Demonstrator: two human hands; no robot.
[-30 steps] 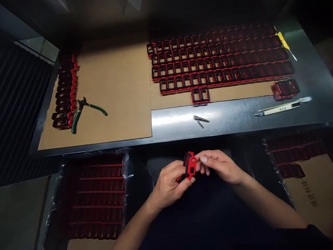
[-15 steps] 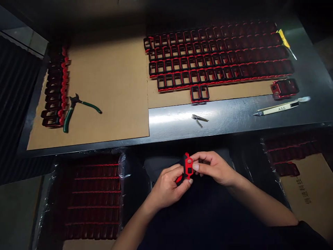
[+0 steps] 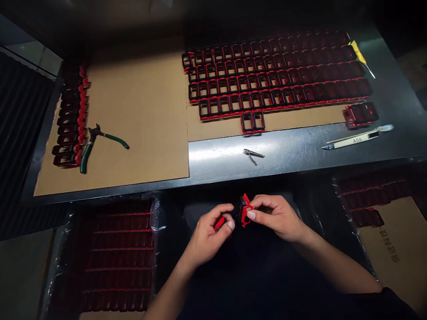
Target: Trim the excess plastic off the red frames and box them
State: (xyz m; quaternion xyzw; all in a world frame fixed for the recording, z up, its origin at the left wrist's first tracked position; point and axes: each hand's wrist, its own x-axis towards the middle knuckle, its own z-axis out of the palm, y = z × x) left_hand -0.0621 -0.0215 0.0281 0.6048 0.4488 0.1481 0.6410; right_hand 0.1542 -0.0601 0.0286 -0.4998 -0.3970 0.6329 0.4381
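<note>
My right hand (image 3: pixel 276 215) pinches a red and black plastic frame (image 3: pixel 244 212) between thumb and fingers, above my lap and in front of the bench edge. The frame is tilted, its red face with cut-outs towards the right. Just left of it, my left hand (image 3: pixel 211 229) is curled around another red part (image 3: pixel 219 223), mostly hidden by the fingers. The left thumb and forefinger are parted and do not touch the frame in my right hand. On the bench beyond lies a small pair of metal nail clippers (image 3: pixel 254 154).
Rows of red and black frames (image 3: pixel 245 101) stand on cardboard (image 3: pixel 147 111) across the bench; another column (image 3: pixel 68 129) is at left. Green-handled cutters (image 3: pixel 96 138), a craft knife (image 3: pixel 353 140) and a yellow-handled tool (image 3: pixel 358 53) lie around. Plastic-lined boxes with frames flank my lap.
My left hand has let go of the frame and drawn away to the left, keeping a red part in its fingers. The frame stays in my right hand, now tilted. The view has shifted slightly.
</note>
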